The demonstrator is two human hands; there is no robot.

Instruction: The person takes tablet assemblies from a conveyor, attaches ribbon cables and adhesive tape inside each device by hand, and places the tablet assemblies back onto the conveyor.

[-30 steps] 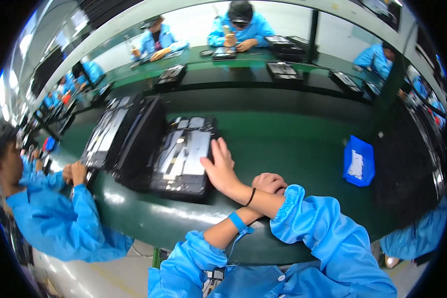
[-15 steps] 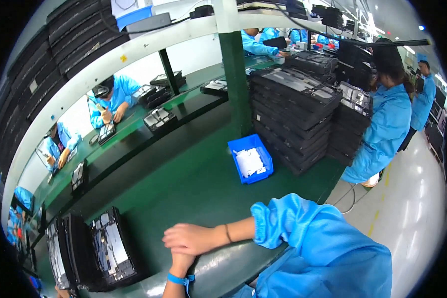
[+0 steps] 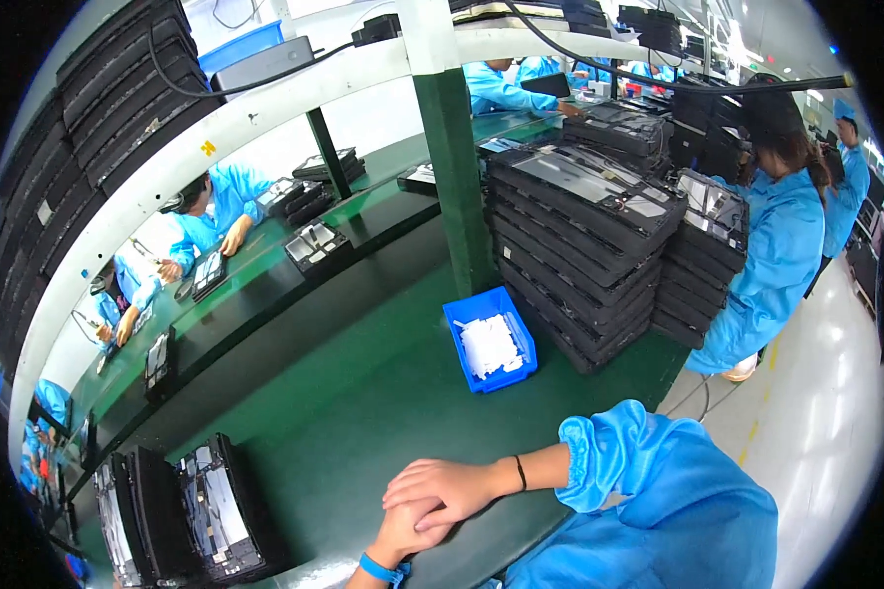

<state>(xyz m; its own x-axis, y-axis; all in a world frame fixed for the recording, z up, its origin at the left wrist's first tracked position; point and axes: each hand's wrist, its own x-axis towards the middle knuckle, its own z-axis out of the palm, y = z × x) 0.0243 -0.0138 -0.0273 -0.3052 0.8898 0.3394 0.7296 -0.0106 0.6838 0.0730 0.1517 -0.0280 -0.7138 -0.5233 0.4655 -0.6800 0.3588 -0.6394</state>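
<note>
My right hand (image 3: 450, 485) lies across my left hand (image 3: 406, 530) at the front edge of the green bench. Its fingers are folded over the back of the left one. The left hand's fingers are mostly covered, so their shape cannot be made out. A blue band circles my left wrist and a thin dark band my right. Neither hand touches a workpiece. Beyond them sits a blue bin (image 3: 528, 366) with small white pieces in it. To the left, several opened flat black devices (image 3: 214, 506) with silver panels inside stand on edge, side by side.
Tall stacks of black flat units (image 3: 570, 265) stand at the back right, beside a co-worker in blue (image 3: 781, 250). A green post (image 3: 452, 177) rises behind the bin. A lower line carries more devices (image 3: 316, 245), with co-workers beyond. Overhead runs a white shelf beam (image 3: 265, 93).
Both hands have shifted right in the picture, the right one now folded more over the left. The whole view has moved slightly. A co-worker at the far left has moved an arm.
</note>
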